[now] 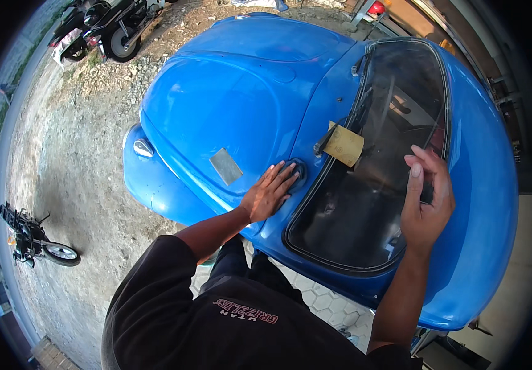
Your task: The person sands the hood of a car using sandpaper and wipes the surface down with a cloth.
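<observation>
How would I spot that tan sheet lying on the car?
Find the blue car and its dark windscreen. At the glass's lower edge, between the two hands, lies the tan sheet; unlike the grey sheet on the bonnet, it overlaps the glass.

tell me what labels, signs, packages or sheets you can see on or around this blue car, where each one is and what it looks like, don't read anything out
Tan square sheet of paper: at the windscreen's lower edge beside a wiper, slightly curled.
Grey rectangular patch: flat on the blue bonnet, left of the left hand, tilted.
Printed lettering on the black shirt: lower centre, red and white.
No screens or packages show.
The right hand holds a small dark object I cannot identify over the windscreen.
</observation>
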### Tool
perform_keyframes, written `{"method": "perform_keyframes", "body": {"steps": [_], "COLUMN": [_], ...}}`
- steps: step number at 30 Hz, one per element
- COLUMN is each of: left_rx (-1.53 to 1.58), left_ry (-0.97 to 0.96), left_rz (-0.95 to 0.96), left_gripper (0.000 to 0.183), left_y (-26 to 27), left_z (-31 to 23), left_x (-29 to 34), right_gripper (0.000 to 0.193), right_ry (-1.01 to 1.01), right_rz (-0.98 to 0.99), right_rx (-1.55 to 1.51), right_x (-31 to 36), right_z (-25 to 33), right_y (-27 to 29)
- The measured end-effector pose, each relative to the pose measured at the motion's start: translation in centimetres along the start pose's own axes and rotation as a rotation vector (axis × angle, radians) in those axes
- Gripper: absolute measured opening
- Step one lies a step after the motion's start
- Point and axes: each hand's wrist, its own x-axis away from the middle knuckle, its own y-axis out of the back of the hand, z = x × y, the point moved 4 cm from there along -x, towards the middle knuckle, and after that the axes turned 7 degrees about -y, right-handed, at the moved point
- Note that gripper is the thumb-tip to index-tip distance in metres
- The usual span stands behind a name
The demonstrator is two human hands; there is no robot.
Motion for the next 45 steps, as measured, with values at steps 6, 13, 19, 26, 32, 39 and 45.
{"method": "perform_keyframes", "body": {"steps": [6,13,19,26,32,39,45], "left_rx": [-0.219,-0.203,-0.044,1.006,1.250,0.348,-0.018], "left_ry": [0.255,0.605,0.540,0.605,0.110,0.455,1.069], "left_rz": [-0.180,-0.162,-0.331,-0.811,-0.371,-0.390,-0.260], "left_gripper": [0.069,0.064,0.063,0.058,0.094,0.076,0.081], "left_y": [2.6,8.1,12.1,17.7,15.6,9.8,3.6], "left_z": [15.9,28.2,29.8,10.5,-10.9,0.3,14.4], "left_x": [-7.4,-6.6,3.6,-0.3,-3.2,4.1,11.6], "right_gripper": [0.019,0.017,0.021,0.053,0.088,0.089,0.095], "right_ry": [-0.056,-0.079,-0.089,-0.114,-0.188,-0.104,-0.019], "right_rz": [0.067,0.122,0.249,0.468,0.858,0.819,0.817], "right_rx": [0.078,0.138,0.104,-0.052,-0.209,-0.083,0.106], "right_x": [0.0,-0.4,-1.0,0.3,3.6,2.6,3.0], "right_z": [-0.5,-2.0,-0.9,0.8,3.6,3.2,2.2], "right_y": [0.0,-0.3,-2.0,-3.7,-5.8,-5.3,-5.2]}}
